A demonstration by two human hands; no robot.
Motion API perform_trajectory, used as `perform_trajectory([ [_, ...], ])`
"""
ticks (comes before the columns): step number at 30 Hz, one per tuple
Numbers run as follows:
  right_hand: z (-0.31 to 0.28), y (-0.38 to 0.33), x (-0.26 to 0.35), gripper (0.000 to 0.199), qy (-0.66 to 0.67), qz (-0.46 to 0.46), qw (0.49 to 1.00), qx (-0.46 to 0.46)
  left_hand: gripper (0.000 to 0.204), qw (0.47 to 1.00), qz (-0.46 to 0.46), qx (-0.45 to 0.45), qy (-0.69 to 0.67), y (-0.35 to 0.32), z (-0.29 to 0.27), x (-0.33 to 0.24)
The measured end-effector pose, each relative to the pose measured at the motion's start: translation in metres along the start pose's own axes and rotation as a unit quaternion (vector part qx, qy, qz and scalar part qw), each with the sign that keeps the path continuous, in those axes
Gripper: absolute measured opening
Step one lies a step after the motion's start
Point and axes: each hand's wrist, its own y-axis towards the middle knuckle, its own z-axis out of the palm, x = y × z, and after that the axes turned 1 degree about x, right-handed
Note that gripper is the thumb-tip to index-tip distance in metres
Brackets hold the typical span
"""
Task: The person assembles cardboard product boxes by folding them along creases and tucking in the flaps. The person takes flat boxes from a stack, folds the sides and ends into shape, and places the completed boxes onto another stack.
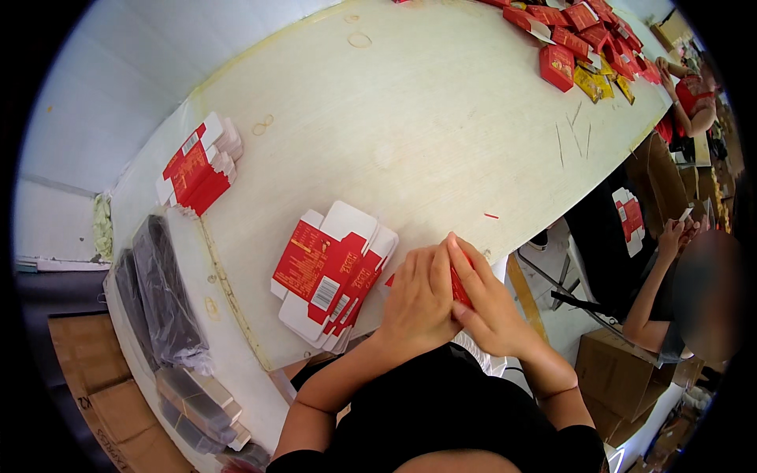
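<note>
Both my hands close around a small red carton point(464, 293) at the table's near edge, in front of my body. The back of my left hand point(419, 298) faces up and covers most of it. From the other side my right hand point(490, 309) presses in, its thumb and fingers on the carton and its fingertips by my left fingers. How far the carton is folded is hidden. Just left of my hands lies a fanned stack of flat red and white carton blanks point(335, 272), with barcodes on the upper faces.
Another stack of blanks point(201, 169) lies farther left. Red cartons point(557, 67) and yellow sachets point(593, 81) are heaped at the far right. Plastic-wrapped dark packs point(165, 292) lie on the left. Beyond the right edge, a seated person point(654, 315) works near cardboard boxes point(615, 374).
</note>
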Motion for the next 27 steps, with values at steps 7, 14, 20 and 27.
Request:
perform_trajectory([
  [7, 0.014, -0.005, -0.009, 0.067, 0.153, -0.060, 0.967, -0.196, 0.100, 0.990, -0.044, -0.132, -0.030, 0.008, -0.001, -0.003],
  [14, 0.029, -0.006, -0.013, 0.040, -0.019, -0.077, 0.956, -0.282, 0.102, 0.996, -0.049, -0.067, -0.037, 0.013, -0.008, -0.004],
  [20, -0.012, 0.018, -0.045, 0.037, 0.225, 0.114, 0.941, -0.226, 0.104, 0.999, -0.001, 0.002, -0.036, 0.001, -0.037, 0.004],
  [27, -0.252, 0.133, -0.077, 0.071, 0.555, 0.013, 0.650, -0.519, 0.098, 0.980, -0.165, -0.057, 0.096, -0.045, -0.087, 0.060],
])
